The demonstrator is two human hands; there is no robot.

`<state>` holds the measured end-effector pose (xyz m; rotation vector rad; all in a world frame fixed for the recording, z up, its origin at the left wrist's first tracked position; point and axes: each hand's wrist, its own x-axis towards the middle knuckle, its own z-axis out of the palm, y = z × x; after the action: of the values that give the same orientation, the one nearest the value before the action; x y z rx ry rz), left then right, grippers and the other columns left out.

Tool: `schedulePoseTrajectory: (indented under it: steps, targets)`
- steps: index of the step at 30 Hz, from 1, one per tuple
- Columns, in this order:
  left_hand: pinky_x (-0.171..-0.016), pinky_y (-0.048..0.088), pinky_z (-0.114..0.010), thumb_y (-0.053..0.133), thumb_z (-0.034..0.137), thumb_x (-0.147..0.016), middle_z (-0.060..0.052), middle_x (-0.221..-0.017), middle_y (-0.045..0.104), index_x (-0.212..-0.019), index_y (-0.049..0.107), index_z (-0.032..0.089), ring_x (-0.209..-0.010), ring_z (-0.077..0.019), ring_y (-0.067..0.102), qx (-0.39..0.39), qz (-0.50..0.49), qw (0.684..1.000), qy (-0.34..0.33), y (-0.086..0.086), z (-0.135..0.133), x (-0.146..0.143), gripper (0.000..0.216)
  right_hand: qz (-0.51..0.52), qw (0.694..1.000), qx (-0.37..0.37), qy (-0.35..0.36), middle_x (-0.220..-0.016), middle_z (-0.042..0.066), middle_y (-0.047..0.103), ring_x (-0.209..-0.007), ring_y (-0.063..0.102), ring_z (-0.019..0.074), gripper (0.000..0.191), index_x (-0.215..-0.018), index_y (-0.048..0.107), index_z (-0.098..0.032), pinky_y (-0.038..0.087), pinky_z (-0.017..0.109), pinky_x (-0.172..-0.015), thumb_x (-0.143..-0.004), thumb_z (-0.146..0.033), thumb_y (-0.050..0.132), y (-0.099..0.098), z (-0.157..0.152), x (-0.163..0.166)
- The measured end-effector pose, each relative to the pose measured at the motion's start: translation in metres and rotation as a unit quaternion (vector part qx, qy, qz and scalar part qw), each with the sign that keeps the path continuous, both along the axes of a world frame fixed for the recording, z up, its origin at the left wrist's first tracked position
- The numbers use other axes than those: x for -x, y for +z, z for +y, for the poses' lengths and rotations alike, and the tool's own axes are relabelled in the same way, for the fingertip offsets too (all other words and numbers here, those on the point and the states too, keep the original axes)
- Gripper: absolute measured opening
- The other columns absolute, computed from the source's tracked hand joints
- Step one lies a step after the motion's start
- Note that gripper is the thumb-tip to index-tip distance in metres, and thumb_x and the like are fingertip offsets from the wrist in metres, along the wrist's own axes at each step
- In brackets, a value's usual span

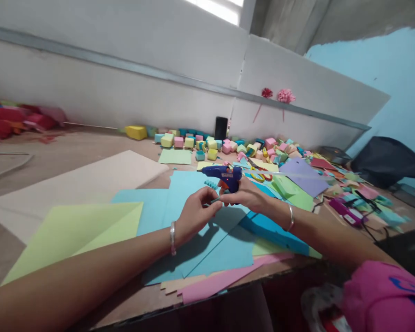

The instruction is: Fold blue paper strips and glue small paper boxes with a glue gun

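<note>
My right hand grips the handle of a blue glue gun, whose nozzle points left over the table. My left hand is pinched on a small strip of blue paper, right beside the right hand's fingertips. Both hands hover over overlapping blue paper sheets. A bracelet sits on each wrist.
A light green sheet and a large white board lie to the left. Several small coloured paper boxes line the back wall by a black phone. Scissors, purple and green sheets and paper scraps crowd the right.
</note>
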<state>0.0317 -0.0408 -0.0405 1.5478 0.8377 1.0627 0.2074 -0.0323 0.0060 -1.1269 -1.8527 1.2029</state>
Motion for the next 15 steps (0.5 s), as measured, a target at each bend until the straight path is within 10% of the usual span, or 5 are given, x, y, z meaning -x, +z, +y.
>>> schedulePoseTrajectory:
  steps: [15]
  targets:
    - [-0.053,0.047,-0.022,0.07,0.031,-0.076,-0.001,-0.071,0.062,-0.082,0.06,0.016,-0.059,-0.0113,0.056,0.009,0.075,0.997,0.034,-0.005,0.013,0.0,0.019,0.153,0.987,0.032,-0.035,-0.075,-0.002,0.059,-0.061,0.052,0.0101,0.037,-0.099,0.06,-0.016,0.044,0.025,-0.056,-0.068,-0.028,0.076,-0.058,0.017,-0.015]
